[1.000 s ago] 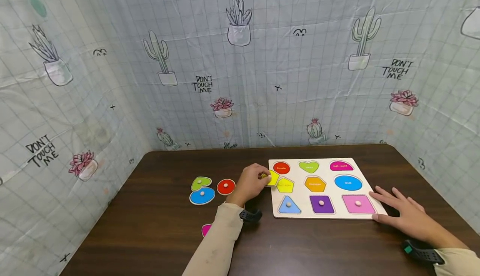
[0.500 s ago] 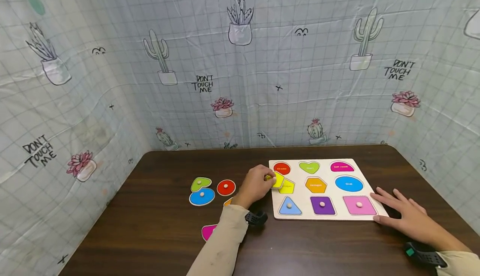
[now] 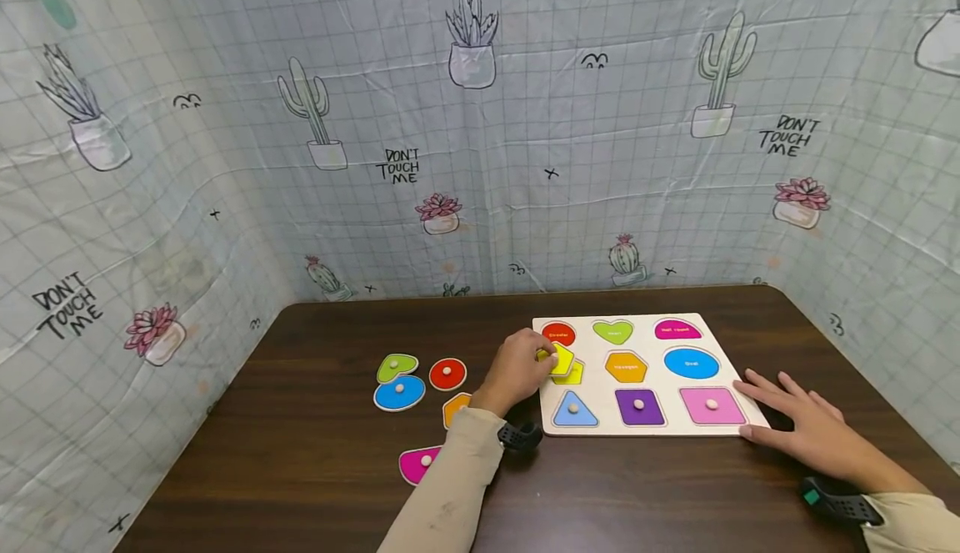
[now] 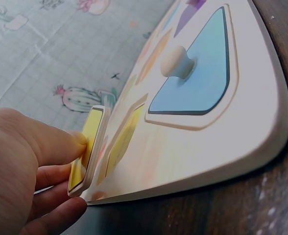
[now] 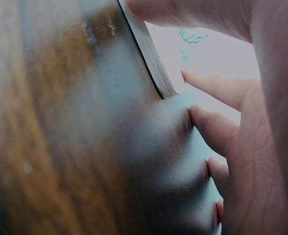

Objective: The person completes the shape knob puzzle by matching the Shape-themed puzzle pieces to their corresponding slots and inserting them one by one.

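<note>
In the head view, the left hand (image 3: 516, 371) held the yellow pentagon (image 3: 560, 360) above the left part of the puzzle board (image 3: 595, 368), partly covering the yellow recess (image 3: 574, 376). The right hand (image 3: 808, 426), with its fingers spread apart, touched the board's right edge. Left of the board, on the bench (image 3: 585, 495), lay the green heart (image 3: 394, 365), blue oval (image 3: 399, 395), red circle (image 3: 447, 376), orange hexagon (image 3: 453, 410) and magenta half round (image 3: 417, 465). In the left wrist view, the fingers were clamped on the pentagon, tilted close to the board. In the right wrist view, the fingers were apart beside the board's corner.
</note>
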Demonstrator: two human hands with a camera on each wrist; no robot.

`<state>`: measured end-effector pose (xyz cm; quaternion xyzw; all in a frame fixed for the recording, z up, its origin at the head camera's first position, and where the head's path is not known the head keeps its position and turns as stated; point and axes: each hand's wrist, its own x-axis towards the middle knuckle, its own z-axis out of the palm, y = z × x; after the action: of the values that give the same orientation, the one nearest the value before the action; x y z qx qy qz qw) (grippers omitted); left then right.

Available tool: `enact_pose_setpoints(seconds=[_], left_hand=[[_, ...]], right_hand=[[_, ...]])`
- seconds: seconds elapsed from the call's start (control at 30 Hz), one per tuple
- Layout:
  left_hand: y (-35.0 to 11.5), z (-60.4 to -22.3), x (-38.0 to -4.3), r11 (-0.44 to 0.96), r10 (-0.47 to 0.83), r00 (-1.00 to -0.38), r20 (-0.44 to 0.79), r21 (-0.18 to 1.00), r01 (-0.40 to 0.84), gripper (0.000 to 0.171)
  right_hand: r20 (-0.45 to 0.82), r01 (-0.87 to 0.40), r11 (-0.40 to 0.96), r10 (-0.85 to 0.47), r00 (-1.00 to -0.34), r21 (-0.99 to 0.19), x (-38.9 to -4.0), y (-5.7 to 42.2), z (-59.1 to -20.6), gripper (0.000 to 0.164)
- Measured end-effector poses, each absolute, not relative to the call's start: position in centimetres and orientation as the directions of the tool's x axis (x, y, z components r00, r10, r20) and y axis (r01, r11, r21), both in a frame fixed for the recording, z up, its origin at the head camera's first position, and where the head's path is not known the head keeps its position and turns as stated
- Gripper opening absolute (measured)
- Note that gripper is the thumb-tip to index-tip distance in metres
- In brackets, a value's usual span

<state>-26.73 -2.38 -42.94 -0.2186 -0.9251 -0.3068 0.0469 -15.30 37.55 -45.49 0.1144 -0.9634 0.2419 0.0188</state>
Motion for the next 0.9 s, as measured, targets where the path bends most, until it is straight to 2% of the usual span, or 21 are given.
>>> enact_pose_setpoints(seconds=[0.77, 0.9], left_hand=[[-1.64, -42.94, -26.62, 0.737, 0.431, -0.867, 0.251, 0.456, 0.499, 0.014], [-1.55, -43.12, -26.16, 0.737, 0.419, -0.876, 0.240, 0.474, 0.482, 0.013]], right_hand=[[0.094, -0.218, 0.857, -0.197, -0.976, -0.467, -15.21, 37.34, -45.20, 0.068], [0.082, -0.216, 0.862, -0.200, -0.976, -0.459, -15.16, 37.38, -45.20, 0.068]])
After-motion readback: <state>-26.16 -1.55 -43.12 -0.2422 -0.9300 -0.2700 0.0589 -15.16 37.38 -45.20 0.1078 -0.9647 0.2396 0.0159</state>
